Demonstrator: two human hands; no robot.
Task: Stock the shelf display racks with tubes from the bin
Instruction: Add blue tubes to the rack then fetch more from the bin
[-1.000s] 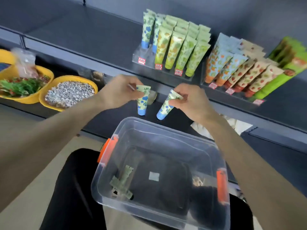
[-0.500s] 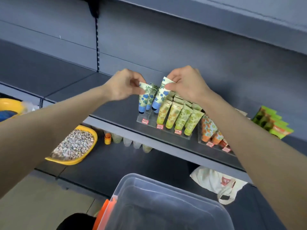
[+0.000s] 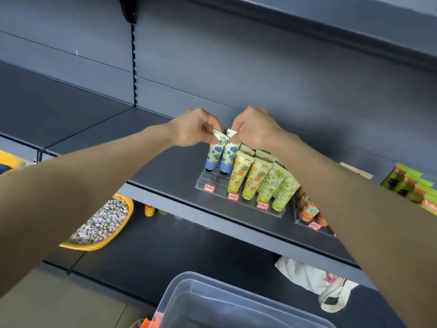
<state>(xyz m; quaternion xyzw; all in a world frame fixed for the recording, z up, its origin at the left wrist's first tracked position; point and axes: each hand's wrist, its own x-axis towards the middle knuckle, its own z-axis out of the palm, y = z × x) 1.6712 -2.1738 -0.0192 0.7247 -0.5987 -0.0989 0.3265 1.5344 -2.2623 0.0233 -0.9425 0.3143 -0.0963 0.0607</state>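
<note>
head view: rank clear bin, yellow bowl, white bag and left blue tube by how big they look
1. bin, largest, though nearest and cut off by the frame
2. bowl and bag, about alike; the left arm hides part of the bowl
3. left blue tube, smallest

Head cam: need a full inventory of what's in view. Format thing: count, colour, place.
blue-flower tubes: 2, cream with blue caps, caps down, left end of clear rack
orange-print tubes: count unclear, yellow-orange, mid rack
green-leaf tubes: count unclear, pale green, right end of rack
clear rack: 1, transparent, red tags, on grey shelf
second rack: 1, clear, orange tubes, partly behind right arm
green packs: several, green-orange, far right of shelf
yellow basin: 1, grey-white pieces inside, lower shelf, left
white bag: 1, lower shelf, right
clear bin: 1, orange latch, bottom centre
left hand: pinches top of left blue-flower tube
right hand: pinches top of right one
</note>
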